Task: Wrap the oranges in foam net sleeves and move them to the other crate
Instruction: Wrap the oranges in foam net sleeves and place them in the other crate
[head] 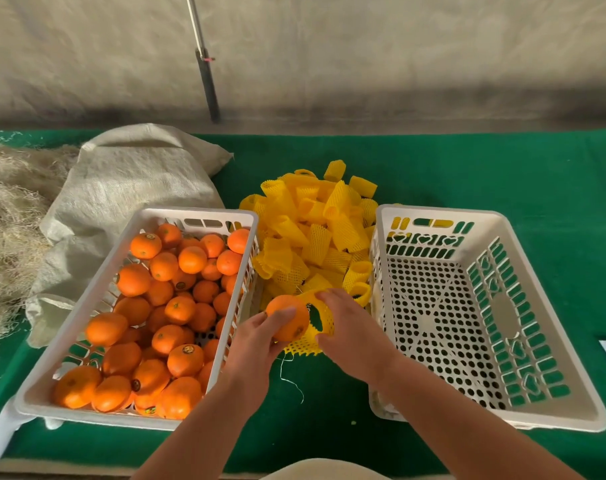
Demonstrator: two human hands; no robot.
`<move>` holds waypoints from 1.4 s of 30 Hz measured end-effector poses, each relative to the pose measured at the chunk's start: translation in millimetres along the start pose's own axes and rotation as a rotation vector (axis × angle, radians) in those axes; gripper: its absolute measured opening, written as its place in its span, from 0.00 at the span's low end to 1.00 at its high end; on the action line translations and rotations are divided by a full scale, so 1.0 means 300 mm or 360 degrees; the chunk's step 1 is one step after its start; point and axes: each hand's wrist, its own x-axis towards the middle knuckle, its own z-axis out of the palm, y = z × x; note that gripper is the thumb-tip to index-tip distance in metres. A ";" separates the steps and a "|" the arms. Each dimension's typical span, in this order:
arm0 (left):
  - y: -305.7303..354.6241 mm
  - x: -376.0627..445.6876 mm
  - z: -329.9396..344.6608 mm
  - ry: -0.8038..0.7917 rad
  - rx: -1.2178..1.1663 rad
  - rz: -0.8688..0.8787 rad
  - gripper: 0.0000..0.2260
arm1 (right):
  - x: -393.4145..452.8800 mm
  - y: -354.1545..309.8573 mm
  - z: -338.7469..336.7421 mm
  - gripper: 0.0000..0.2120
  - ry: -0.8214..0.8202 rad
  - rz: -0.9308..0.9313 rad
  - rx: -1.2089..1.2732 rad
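A person's left hand (260, 336) grips a round, glossy orange (287, 322) above a green felt-covered table (502, 168), fingers curled round the fruit's near side, while the right hand (351, 327) pinches the stretched mouth of a yellow foam net sleeve (320, 329) and holds it against the orange's right side. The sleeve's opening gapes toward the fruit; its lower edge hangs below the orange, and only the fruit's right edge meets the mesh.

To the left, touching the table, sits a white perforated plastic crate (86, 341) heaped with loose, unwrapped oranges (163, 306), several bearing small round stickers. To the right stands a matching white plastic crate (502, 237) (its holed floor shows nothing but the green cloth beneath). Between the two crates, just beyond the hands, lies a loose pile of yellow foam net sleeves (312, 230), some curled into tubes, some flattened.

Behind the left crate slumps a pale woven sack (128, 181), and beside it, at the table's far left, a tangle of straw-coloured fibre (10, 209). A thin white thread (291, 379) trails across the felt below the held orange. A dark-tipped metal pole (206, 74) leans against the grey canvas wall (398, 46) at the back.
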 end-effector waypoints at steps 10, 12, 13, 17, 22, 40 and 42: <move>-0.011 0.001 -0.002 0.0028 0.1038 0.0497 0.38 | -0.009 0.009 -0.007 0.36 0.0066 -0.0140 -0.0076; -0.013 0.010 0.004 0.0097 0.1088 0.0514 0.36 | -0.016 0.006 0.006 0.36 0.0062 -0.0150 -0.0089; -0.016 0.011 0.007 0.0136 0.1120 0.0514 0.35 | -0.019 0.006 0.013 0.36 0.0064 -0.0156 -0.0090; -0.028 0.008 0.017 0.0175 0.1272 0.0504 0.32 | -0.028 0.006 0.039 0.35 0.0056 -0.0160 -0.0048; -0.033 0.005 0.001 -0.0055 0.1217 0.0413 0.29 | -0.040 0.015 0.034 0.37 0.0074 -0.0175 -0.0038; -0.042 -0.037 0.018 0.0610 0.1619 0.0957 0.31 | -0.114 -0.090 0.078 0.33 0.0296 -0.0283 0.0012; -0.045 -0.037 0.020 0.0615 0.1626 0.0961 0.31 | -0.124 -0.090 0.071 0.33 0.0268 -0.0322 0.0038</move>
